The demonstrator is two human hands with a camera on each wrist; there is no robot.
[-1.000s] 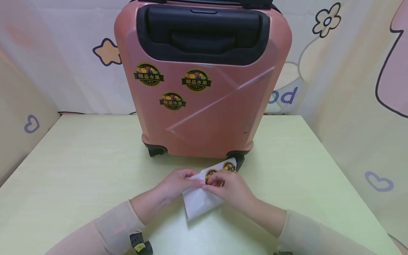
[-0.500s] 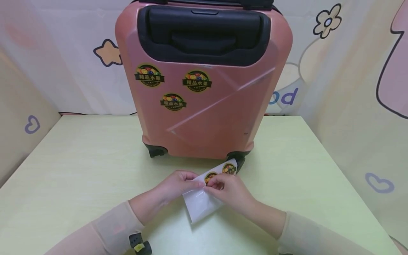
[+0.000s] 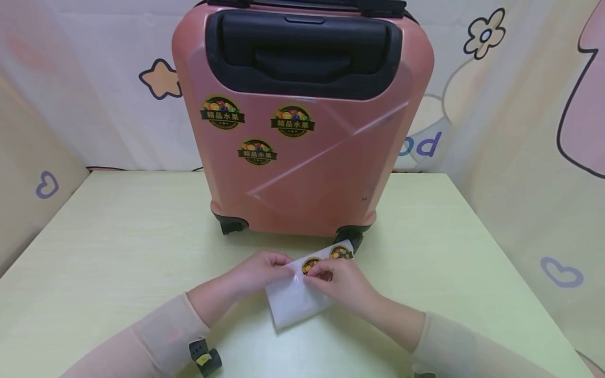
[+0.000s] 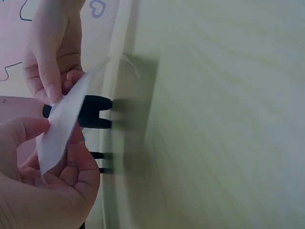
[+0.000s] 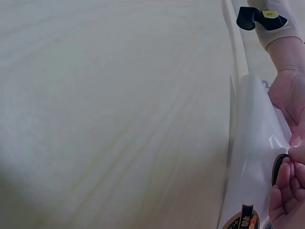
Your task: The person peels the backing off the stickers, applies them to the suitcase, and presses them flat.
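Note:
A white sticker sheet (image 3: pixel 295 304) is held up in front of the pink suitcase (image 3: pixel 302 194). My left hand (image 3: pixel 264 270) grips its upper left edge, thumb on the near face and fingers behind, as the left wrist view shows. Thumb and forefinger of my right hand (image 3: pixel 347 283) pinch at the lower edge of a round fruit sticker (image 3: pixel 309 264) on the sheet. A second fruit sticker (image 3: pixel 341 252) sits near the sheet's right end. In the right wrist view, fingers partly cover the pinched sticker (image 5: pixel 278 168). Three matching stickers (image 3: pixel 256 152) are on the suitcase front.
The suitcase stands upright on its black wheels (image 3: pixel 232 226) on a pale green table (image 3: pixel 118 252). A recessed black handle (image 3: pixel 302 58) spans its upper part. Patterned cloth walls (image 3: pixel 529 157) enclose the table at the back and sides.
My left hand has shifted slightly left along the sheet, and the sheet now lies flatter to view with more of its face showing. The right hand keeps pinching at the sticker.

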